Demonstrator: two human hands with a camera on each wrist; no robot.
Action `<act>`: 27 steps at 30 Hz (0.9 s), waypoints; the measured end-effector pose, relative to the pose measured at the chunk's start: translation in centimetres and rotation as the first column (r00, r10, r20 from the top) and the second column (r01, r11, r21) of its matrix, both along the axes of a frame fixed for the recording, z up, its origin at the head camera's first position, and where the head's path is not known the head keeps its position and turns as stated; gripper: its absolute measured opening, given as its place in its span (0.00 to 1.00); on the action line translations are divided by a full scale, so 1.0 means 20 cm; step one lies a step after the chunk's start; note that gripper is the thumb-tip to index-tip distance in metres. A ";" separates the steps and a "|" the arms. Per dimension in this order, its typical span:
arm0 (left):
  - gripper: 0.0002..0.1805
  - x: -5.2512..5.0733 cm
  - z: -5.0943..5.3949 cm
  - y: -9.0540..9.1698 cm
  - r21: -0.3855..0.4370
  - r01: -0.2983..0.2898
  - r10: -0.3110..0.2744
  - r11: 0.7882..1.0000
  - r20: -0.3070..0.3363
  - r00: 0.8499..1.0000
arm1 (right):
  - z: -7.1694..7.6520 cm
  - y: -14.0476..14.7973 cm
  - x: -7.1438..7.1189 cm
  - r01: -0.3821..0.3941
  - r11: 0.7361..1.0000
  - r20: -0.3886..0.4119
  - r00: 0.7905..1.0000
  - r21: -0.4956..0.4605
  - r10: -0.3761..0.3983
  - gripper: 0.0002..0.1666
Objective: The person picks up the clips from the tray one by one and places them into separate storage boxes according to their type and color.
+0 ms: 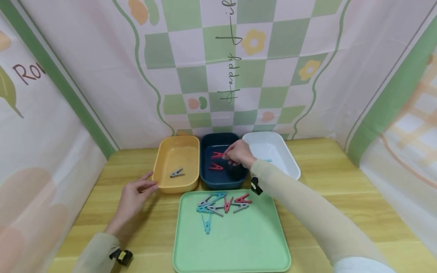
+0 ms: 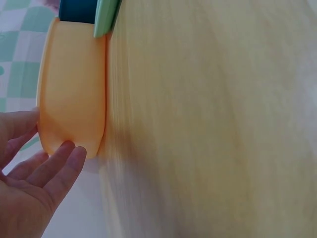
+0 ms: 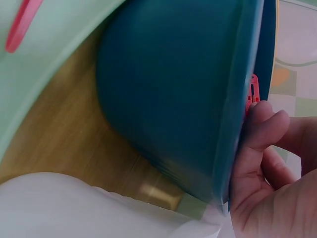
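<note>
The work seems to me in its earlier part, because more clips lie outside the bins than inside. The right grip is narrow and pinches one red clip by its end, over the dark blue bin; I cannot tell if this clip touches the bottom. Just nearer than this grip, one red clip lies inside the same bin. The left grip is rather wide, its fingers almost straight, and it touches the near left corner of the yellow bin. Inside that bin, to the right of the left grip, is one grey clip. To the right of the right grip stands the white bin, where one blue clip shows, partly hidden by the sleeve. So three clips are already placed and one is in hand. What is left lies on the green tray, on the table, nearer to the person than the right grip: three blue clips, three grey clips and two red clips, some overlapping. In total I count twelve clips, four of each colour, with three bins and one tray.
</note>
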State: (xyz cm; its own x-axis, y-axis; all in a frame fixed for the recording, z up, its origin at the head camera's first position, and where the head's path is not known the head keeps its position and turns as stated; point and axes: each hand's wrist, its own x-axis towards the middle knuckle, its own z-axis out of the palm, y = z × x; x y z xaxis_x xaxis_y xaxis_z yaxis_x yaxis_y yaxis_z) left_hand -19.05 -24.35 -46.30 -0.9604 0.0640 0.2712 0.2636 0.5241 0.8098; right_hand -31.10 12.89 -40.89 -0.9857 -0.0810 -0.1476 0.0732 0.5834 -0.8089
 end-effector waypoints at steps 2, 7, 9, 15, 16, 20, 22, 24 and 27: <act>0.08 0.00 0.00 0.00 0.004 0.000 0.000 1.000 -0.007 1.000 | 0.00 0.00 -0.01 -0.004 1.000 0.000 1.000 0.003 0.004 0.06; 0.08 0.00 0.00 0.01 0.007 0.003 -0.003 1.000 -0.016 1.000 | 0.00 -0.01 -0.03 0.005 1.000 -0.025 1.000 0.009 -0.005 0.04; 0.08 0.00 0.00 0.01 0.006 0.005 -0.005 1.000 -0.015 1.000 | 0.00 -0.01 -0.04 0.006 1.000 -0.029 1.000 0.012 -0.005 0.04; 0.08 0.00 0.00 0.01 0.006 0.006 -0.006 1.000 -0.017 1.000 | -0.01 -0.02 -0.05 -0.010 0.998 -0.017 1.000 0.066 0.011 0.03; 0.08 0.00 0.00 0.01 0.007 0.006 -0.006 1.000 -0.018 1.000 | -0.01 -0.02 -0.06 -0.010 0.997 -0.014 1.000 0.076 0.011 0.03; 0.08 0.00 0.00 0.01 0.006 0.006 -0.006 1.000 -0.022 1.000 | -0.01 -0.02 -0.06 -0.010 0.994 0.009 1.000 0.107 0.009 0.03; 0.08 0.00 0.00 0.01 0.006 0.007 -0.007 1.000 -0.019 1.000 | 0.00 -0.02 -0.07 -0.013 0.993 0.023 1.000 0.115 0.010 0.04; 0.08 0.00 0.00 0.01 0.006 0.008 -0.008 1.000 -0.016 1.000 | 0.00 -0.02 -0.06 -0.024 0.993 0.025 0.999 0.116 0.021 0.05; 0.08 0.00 0.00 0.01 0.005 0.009 -0.009 1.000 -0.018 1.000 | 0.02 0.00 -0.05 -0.054 0.994 0.010 0.999 0.093 0.053 0.07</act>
